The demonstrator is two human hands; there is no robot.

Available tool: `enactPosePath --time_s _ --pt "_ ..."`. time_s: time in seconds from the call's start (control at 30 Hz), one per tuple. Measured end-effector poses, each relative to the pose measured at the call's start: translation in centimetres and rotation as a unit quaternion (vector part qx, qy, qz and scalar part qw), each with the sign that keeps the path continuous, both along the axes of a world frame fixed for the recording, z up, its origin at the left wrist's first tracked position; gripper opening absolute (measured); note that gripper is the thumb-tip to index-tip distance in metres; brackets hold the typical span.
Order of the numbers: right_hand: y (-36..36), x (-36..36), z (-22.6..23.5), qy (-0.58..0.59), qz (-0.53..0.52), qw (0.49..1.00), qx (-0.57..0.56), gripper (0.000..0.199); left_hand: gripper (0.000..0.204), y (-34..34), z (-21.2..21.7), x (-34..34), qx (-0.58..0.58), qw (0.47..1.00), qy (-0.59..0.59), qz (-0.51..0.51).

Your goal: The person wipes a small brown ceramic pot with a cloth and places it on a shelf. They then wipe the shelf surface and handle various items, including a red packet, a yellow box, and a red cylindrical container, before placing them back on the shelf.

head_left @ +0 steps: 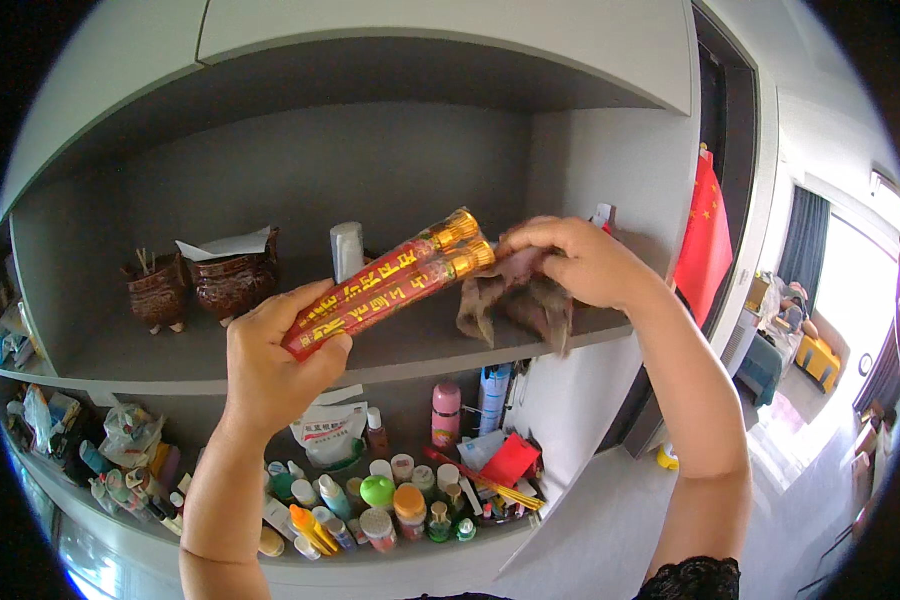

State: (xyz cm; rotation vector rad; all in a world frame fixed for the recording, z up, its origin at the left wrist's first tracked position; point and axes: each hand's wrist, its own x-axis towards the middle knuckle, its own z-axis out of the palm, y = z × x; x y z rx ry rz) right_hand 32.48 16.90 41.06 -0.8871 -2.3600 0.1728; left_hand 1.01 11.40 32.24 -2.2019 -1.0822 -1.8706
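Observation:
My left hand (pixel 275 360) is closed around the lower ends of two long red tube-shaped packs (pixel 395 285) with yellow markings and gold tops. They are held side by side, tilted up to the right, in front of the upper shelf. My right hand (pixel 580 262) pinches a crumpled grey-brown cloth (pixel 540 305) close to the packs' gold tops. The cloth hangs down over the shelf's front edge and is slightly blurred. Behind the packs, a silvery-white cylinder (pixel 347 252) stands on the shelf, its lower part hidden.
Two brown glazed footed pots (pixel 235 285) stand on the upper shelf (pixel 170 362) at left, one with a white paper on top. Below, the lower shelf holds several bottles and jars (pixel 410 505), a pink flask (pixel 446 415) and a red packet (pixel 510 460). A red flag (pixel 705 235) hangs at right.

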Motion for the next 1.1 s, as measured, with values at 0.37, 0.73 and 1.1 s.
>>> enactPosePath --time_s 0.37,0.73,1.1 --pt "-6.4 3.4 -1.8 -0.117 -0.038 0.992 0.037 0.047 0.043 -0.7 0.6 -0.7 -0.073 0.997 0.007 0.017" --pt "-4.2 0.5 -4.0 -0.02 -0.146 0.983 0.113 0.05 0.046 -1.0 0.6 -1.3 0.015 0.997 0.05 0.05" --pt "1.6 -2.3 -1.9 -0.079 -0.154 0.982 0.08 0.045 0.046 -0.7 0.4 -0.6 0.007 0.998 0.013 0.063"
